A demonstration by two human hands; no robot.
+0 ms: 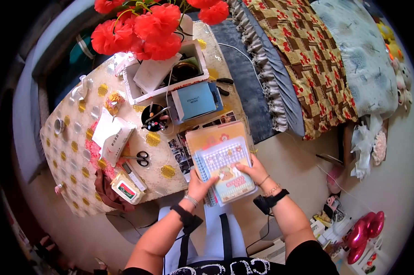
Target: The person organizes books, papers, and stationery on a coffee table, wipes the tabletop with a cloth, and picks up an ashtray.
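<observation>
A stack of notebooks [230,158] is held between my two hands at the table's near right edge. On top lies one with a checked, cartoon-printed cover; a blue spiral binding shows along its left side. My left hand [200,187] grips the lower left side, thumb over the cover. On the right side my right hand [254,170] closes round the stack, thumb also on the cover. Behind the stack, a yellow-orange folder [207,136] with a flower print overlaps the photo sheets [181,158] on the table.
Beyond the folder are a blue box [195,101], a black pen cup [155,118] and a white foam box [136,94] under red flowers [156,23]. Left of me lie scissors [141,158], a tissue pack [113,137] and a wipes pack [127,188]. A bed [308,59] stands at the right.
</observation>
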